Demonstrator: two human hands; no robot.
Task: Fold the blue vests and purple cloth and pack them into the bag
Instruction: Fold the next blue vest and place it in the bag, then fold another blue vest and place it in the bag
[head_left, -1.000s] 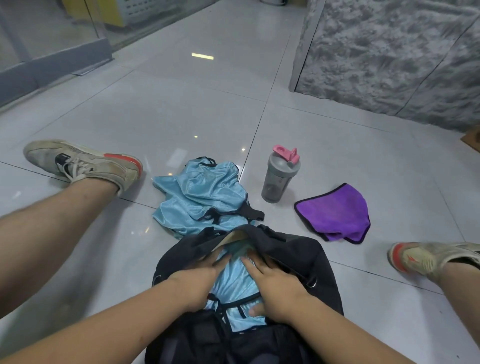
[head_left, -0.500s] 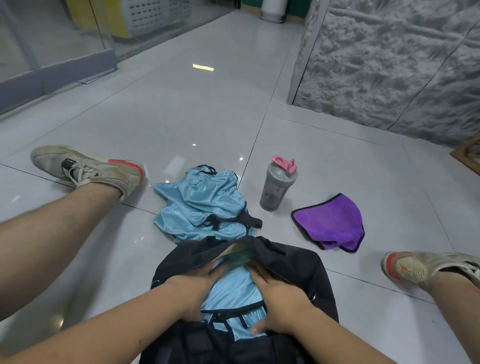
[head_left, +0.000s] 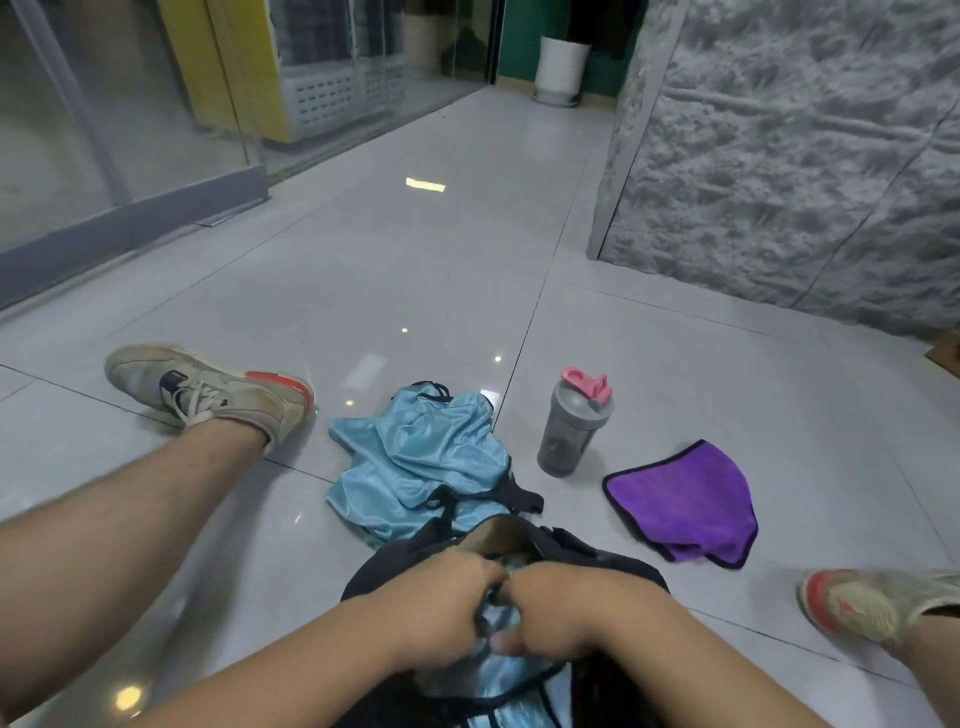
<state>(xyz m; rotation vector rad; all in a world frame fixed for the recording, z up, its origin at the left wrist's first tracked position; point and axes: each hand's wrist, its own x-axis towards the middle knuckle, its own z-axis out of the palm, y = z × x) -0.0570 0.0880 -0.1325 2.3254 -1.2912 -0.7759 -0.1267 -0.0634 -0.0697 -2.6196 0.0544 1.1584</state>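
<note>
At the bottom middle of the frame, our left hand (head_left: 436, 608) and right hand (head_left: 566, 613) curl tight on a blue vest (head_left: 498, 670) in the black bag (head_left: 613, 566).

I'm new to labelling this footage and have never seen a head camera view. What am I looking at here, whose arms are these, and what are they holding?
There is no machine: a person sits on a tiled floor, filmed by a camera on their own head, looking down. The arms and legs are theirs. The left hand and right hand grip a blue vest, pushing it into an open black bag between their legs. Beyond it lie more crumpled blue vests, a grey shaker bottle with a pink lid, and a purple cloth.
</note>
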